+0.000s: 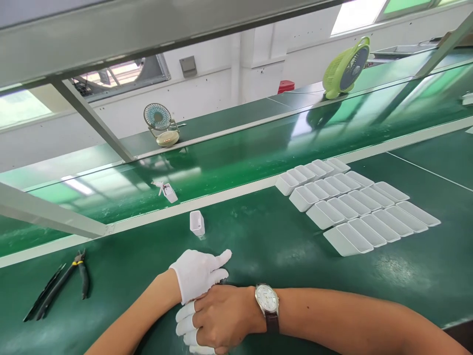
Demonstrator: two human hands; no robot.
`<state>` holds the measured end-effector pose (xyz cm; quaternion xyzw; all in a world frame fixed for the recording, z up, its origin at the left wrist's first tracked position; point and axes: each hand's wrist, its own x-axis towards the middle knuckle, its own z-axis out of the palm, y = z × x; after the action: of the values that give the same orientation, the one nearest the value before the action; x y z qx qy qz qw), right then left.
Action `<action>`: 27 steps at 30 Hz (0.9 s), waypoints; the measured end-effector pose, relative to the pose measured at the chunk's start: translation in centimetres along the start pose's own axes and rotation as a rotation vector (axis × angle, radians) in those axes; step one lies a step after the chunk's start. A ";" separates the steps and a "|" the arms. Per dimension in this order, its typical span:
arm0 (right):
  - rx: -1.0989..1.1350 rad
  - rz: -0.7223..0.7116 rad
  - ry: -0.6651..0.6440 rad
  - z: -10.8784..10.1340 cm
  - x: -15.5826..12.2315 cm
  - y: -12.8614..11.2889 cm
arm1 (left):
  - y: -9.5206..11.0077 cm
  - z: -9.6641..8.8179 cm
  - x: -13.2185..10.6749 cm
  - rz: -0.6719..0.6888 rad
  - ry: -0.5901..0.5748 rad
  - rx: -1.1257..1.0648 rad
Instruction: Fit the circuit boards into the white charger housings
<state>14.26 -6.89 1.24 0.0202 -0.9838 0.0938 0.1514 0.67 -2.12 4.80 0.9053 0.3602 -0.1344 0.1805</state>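
Note:
My left hand, in a white glove, is over the green tabletop at lower centre. Two of its fingers stretch to the right, apart from each other; the rest are hidden. Just below it my right hand overlaps its lower edge, back up, with white covers on the fingers. Those fingers lie close together and bend downward. The right thumb and anything beneath the palm are out of sight. A wristwatch is on the right wrist. Beyond the left hand stands a small white open box.
Rows of white rectangular boxes stand at right. Black-handled pliers and a slim dark tool lie left. Past the pale rail, another white box holds small items. A small fan and green fan stand behind.

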 end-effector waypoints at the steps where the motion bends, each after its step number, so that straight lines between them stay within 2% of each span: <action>1: -0.009 0.003 -0.004 -0.1 0.0 0.0 | -0.1 0.2 -0.1 0.024 0.031 -0.010; 4: -0.039 0.016 0.010 -0.1 -0.1 0.0 | -0.5 0.5 -1.3 0.086 0.116 -0.092; 6: -0.046 0.017 0.052 0.0 -0.2 0.1 | -1.4 0.2 -2.9 0.039 0.124 -0.191; 8: -0.029 0.007 0.103 0.3 -0.3 0.2 | -3.0 -0.3 -4.8 -0.086 0.029 -0.377; 10: 0.009 0.007 0.142 0.6 -0.4 0.3 | -5.5 -0.9 -6.6 -0.232 -0.124 -0.652; 11: 0.034 0.010 0.156 0.7 -0.5 0.4 | -6.9 -1.2 -7.2 -0.289 -0.159 -0.798; 12: 0.059 0.017 0.170 0.9 -0.5 0.4 | -8.2 -1.4 -7.7 -0.373 -0.020 -0.892; 13: 0.082 0.022 0.184 0.9 -0.5 0.4 | -9.4 -1.4 -7.9 -0.490 0.254 -0.927; 15: 0.116 0.030 0.200 1.0 -0.5 0.4 | -10.9 -1.3 -8.1 -0.615 0.576 -0.887; 16: 0.126 0.030 0.199 1.0 -0.5 0.4 | -11.1 -1.0 -8.2 -0.645 0.679 -0.868; 17: 0.132 0.031 0.196 1.0 -0.5 0.4 | -11.0 -0.7 -8.4 -0.639 0.711 -0.878; 19: 0.138 0.038 0.181 1.0 -0.5 0.4 | -10.2 0.1 -9.1 -0.547 0.643 -0.982; 22: 0.142 0.052 0.158 1.2 -0.5 0.4 | -9.2 1.1 -11.5 -0.308 0.329 -1.143; 23: 0.142 0.053 0.153 1.3 -0.5 0.4 | -9.2 1.1 -12.4 -0.274 0.235 -1.141; 25: 0.146 0.048 0.149 1.3 -0.4 0.5 | -9.9 0.9 -14.1 -0.369 0.159 -1.011; 27: 0.150 0.046 0.156 1.3 -0.4 0.4 | -10.9 0.4 -15.3 -0.592 0.218 -0.785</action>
<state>14.26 -6.69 -0.15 0.0015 -0.9595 0.1719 0.2232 -17.81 -4.22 7.65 0.6369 0.6418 0.0611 0.4227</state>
